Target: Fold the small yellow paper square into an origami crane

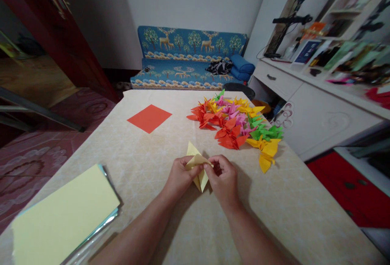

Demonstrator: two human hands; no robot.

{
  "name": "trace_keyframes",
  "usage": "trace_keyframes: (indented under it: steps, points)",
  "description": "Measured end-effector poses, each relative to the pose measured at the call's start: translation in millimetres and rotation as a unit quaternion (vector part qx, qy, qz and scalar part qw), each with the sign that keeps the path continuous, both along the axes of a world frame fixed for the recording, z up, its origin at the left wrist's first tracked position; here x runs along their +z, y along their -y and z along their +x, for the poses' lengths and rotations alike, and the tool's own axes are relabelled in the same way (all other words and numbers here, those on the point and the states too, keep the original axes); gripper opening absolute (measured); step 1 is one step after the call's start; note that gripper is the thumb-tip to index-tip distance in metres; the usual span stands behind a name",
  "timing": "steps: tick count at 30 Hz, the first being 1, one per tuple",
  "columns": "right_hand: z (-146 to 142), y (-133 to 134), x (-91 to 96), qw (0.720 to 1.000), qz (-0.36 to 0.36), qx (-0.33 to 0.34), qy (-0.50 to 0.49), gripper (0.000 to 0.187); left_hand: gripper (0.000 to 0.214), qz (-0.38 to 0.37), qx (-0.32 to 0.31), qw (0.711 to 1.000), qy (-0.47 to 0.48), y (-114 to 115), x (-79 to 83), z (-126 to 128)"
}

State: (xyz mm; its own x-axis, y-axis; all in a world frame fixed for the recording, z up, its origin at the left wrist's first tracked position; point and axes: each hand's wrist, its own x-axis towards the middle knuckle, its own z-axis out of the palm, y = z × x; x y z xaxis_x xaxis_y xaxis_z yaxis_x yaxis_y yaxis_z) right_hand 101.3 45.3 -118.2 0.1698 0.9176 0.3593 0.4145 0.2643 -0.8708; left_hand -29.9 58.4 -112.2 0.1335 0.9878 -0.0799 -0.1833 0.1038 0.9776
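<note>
A partly folded piece of pale yellow paper (196,165) is held between both hands just above the table (152,159). My left hand (179,175) pinches its left side, fingers closed on the paper. My right hand (224,175) pinches the right side, thumb and fingers pressed on a fold. One pointed flap sticks up behind the hands and another points down between them.
A heap of folded paper cranes (237,122) in red, orange, yellow, pink and green lies at the right rear. A flat red square sheet (149,118) lies at mid rear. A stack of paper sheets (63,216), yellow on top, sits front left. A white cabinet (319,110) stands right.
</note>
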Motion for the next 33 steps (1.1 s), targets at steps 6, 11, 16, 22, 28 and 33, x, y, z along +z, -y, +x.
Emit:
trace_keyframes:
  steps: [6, 11, 16, 22, 28, 33]
  points:
    - [0.5, -3.3, -4.4, 0.998, -0.024, 0.018, -0.050, 0.017, 0.027, 0.021, 0.004, 1.000, -0.009, 1.6, 5.4, 2.2]
    - [-0.9, -4.9, -2.1, 0.986, -0.059, 0.031, -0.151, 0.020, 0.033, 0.027, -0.005, 1.000, -0.007, 4.1, 4.8, 4.5]
    - [-3.0, -5.6, -5.5, 0.979, -0.077, 0.028, -0.189, 0.018, 0.036, 0.004, -0.007, 0.999, 0.037, 6.7, 3.4, 8.0]
    - [-3.5, -5.8, -8.0, 0.981, -0.068, 0.018, -0.178, 0.016, 0.035, 0.009, -0.005, 0.999, 0.034, 7.3, 1.4, 8.4]
    - [-2.6, -4.3, -7.2, 0.987, -0.050, 0.004, -0.155, 0.012, 0.036, -0.005, -0.003, 0.999, 0.046, 7.5, 2.1, 9.0]
    - [-1.2, -0.8, -0.6, 0.994, -0.016, 0.017, -0.109, 0.004, 0.036, -0.059, 0.007, 0.996, 0.072, 3.7, 3.7, 6.0]
